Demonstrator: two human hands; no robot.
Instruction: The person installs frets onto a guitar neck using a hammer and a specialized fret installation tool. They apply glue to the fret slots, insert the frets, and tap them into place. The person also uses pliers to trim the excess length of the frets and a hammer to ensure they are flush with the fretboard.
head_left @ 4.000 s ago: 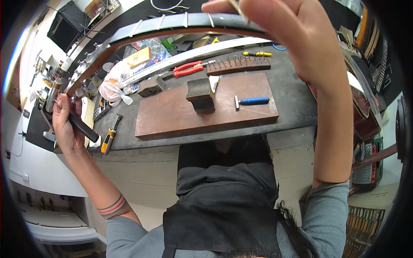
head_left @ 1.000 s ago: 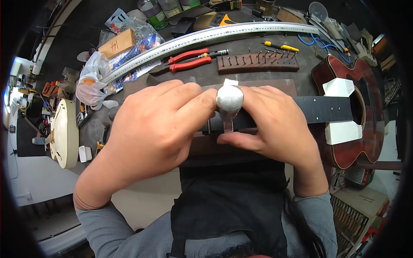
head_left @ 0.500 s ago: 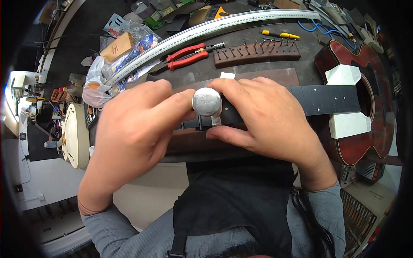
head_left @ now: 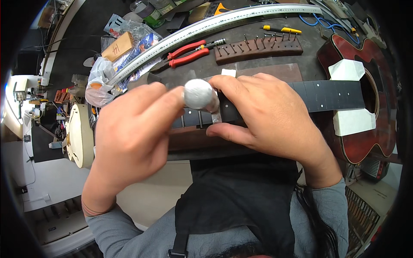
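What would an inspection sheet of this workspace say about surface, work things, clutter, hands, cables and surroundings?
Surface: dark bench, with a brown board on it.
Work things: red guitar, black fretboard, white pieces beside it, hammer.
Clutter: ruler, red-handled pliers, block with pins, plastic bag.
Hands: left hand grips hammer, handle hidden; right hand lies over fretboard, thumb at near edge.
Cables: blue cord, back right.
Surroundings: cream guitar body, left; tool rack, lower right.

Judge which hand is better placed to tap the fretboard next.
Probably the left hand: it grips the hammer, whose round metal head is over the fretboard, while the right hand lies across it, thumb at the near edge.
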